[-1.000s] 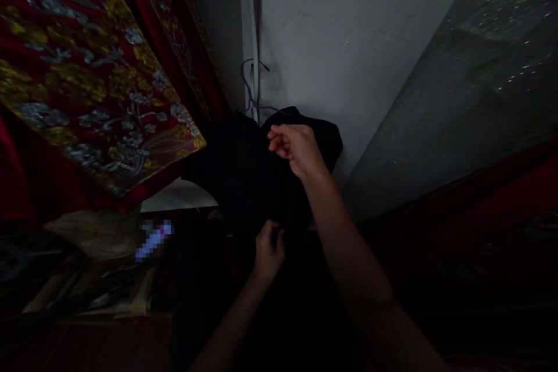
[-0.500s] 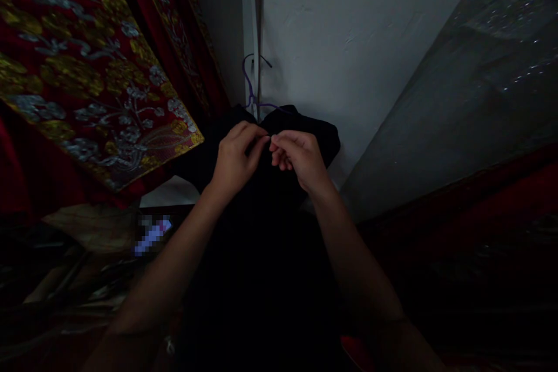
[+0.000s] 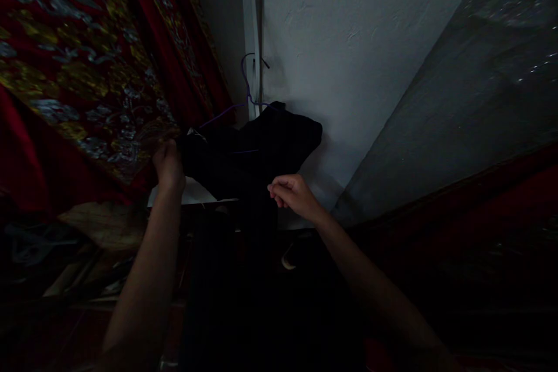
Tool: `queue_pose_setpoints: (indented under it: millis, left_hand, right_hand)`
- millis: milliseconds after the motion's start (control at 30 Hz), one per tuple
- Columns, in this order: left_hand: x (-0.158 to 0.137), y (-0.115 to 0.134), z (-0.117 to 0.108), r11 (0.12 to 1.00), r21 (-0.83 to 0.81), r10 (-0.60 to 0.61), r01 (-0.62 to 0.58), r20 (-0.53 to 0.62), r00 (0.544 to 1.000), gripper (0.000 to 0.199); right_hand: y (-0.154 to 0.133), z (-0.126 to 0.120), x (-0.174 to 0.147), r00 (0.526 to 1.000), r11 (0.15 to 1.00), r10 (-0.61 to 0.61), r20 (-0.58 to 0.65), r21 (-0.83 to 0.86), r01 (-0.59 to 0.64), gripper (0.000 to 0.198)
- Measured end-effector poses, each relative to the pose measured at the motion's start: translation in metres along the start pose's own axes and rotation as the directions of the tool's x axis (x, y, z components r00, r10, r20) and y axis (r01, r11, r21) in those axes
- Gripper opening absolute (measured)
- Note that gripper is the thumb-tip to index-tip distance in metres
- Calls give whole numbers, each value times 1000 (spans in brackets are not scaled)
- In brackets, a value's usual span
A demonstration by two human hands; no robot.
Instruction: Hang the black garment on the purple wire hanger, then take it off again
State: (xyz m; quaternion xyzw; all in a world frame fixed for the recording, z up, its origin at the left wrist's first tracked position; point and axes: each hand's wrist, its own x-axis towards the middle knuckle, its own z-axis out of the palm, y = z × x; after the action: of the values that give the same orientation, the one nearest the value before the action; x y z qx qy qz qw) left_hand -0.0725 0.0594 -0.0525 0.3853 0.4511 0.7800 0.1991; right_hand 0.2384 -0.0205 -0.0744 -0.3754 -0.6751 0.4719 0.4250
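Observation:
A black garment [image 3: 283, 133] hangs from a purple wire hanger [image 3: 247, 84] in the middle of the view. At the garment's left side, my left hand [image 3: 169, 165] is closed on the black cloth and holds it out, against the embroidered fabric. This bares the hanger's left arm and part of its lower bar. My right hand [image 3: 291, 193] is lower, in front of the garment, with its thumb and fingers pinched together on what appears to be the garment's front edge. Darkness hides the exact grip.
Red fabric with gold and silver embroidery [image 3: 87, 70] hangs at the left. Behind the hanger stands a pale wall [image 3: 349, 40] with a narrow vertical strip [image 3: 251, 6]. Clear plastic sheeting [image 3: 471, 87] covers something at the right. Dim clutter [image 3: 78, 279] lies at lower left.
My hands have parted: the left moved far left with the garment's side, and the right moved down. The garment now spreads open, showing more of the hanger.

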Motion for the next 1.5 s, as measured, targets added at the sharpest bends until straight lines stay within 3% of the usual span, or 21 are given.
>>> queue_pose_setpoints:
  millis: [67, 167, 300, 400, 467, 633, 733, 833, 933, 1067, 1133, 1233, 1267, 1333, 1433, 1500]
  left_hand:
    - [-19, -18, -3, 967, -140, -216, 213, -8, 976, 16]
    - [-62, -40, -3, 844, -287, -468, 453, 18, 883, 15]
    - [-125, -60, 1, 731, -360, -609, 579, 36, 792, 16]
    - [-159, -56, 4, 680, -384, -651, 625, 76, 755, 16]
    - [-174, -42, 5, 685, -390, -636, 615, 92, 767, 20]
    - [-199, 17, 12, 790, -342, -469, 508, 196, 861, 32]
    - [-217, 45, 22, 813, -359, -366, 459, 298, 881, 31]
    - [-236, 60, 32, 876, -246, -292, 415, 416, 861, 26]
    - [-247, 69, 37, 930, -126, -239, 345, 504, 830, 24]
    - [-243, 70, 36, 986, -76, -88, 151, 530, 844, 19]
    - [-237, 63, 31, 997, -24, -42, 67, 566, 823, 19]
    - [-232, 45, 16, 993, 64, -117, 101, 696, 708, 30]
    - [-231, 39, 10, 985, 98, -168, 143, 743, 647, 35]
    - [-232, 29, -3, 964, 175, -253, 201, 838, 484, 39]
    - [-230, 19, -20, 961, 270, -278, 68, 926, 256, 26]
    - [-221, 14, -30, 932, 348, -329, -104, 930, 160, 22]
  right_hand:
    - [-7, 3, -8, 999, 1000, 0, 34, 31, -1, 29]
    - [-11, 15, -23, 998, 992, 57, 35, 114, -61, 29]
    - [-11, 37, -54, 985, 957, 163, -58, 252, -144, 28]
    - [-5, 46, -76, 969, 940, 216, -124, 296, -172, 30]
    - [4, 47, -85, 953, 941, 240, -183, 284, -182, 31]
    - [29, 41, -91, 926, 955, 281, -253, 167, -245, 31]
    - [25, 45, -92, 944, 985, 170, -282, 88, -151, 19]
    - [11, 56, -94, 967, 991, 46, -251, 133, -13, 35]
    - [4, 64, -95, 947, 977, 48, -319, 213, 22, 42]
    - [11, 61, -94, 908, 969, 166, -384, 234, -78, 32]
    - [13, 56, -95, 889, 944, 273, -369, 281, -174, 31]
    - [6, 39, -98, 844, 862, 451, -290, 387, -327, 29]
    - [1, 32, -98, 843, 836, 487, -229, 402, -374, 27]
    - [-16, 12, -98, 862, 818, 503, -67, 358, -450, 25]
    - [-46, -21, -87, 892, 893, 428, 145, 88, -442, 26]
    - [-60, -41, -68, 907, 939, 334, 255, -171, -298, 27]
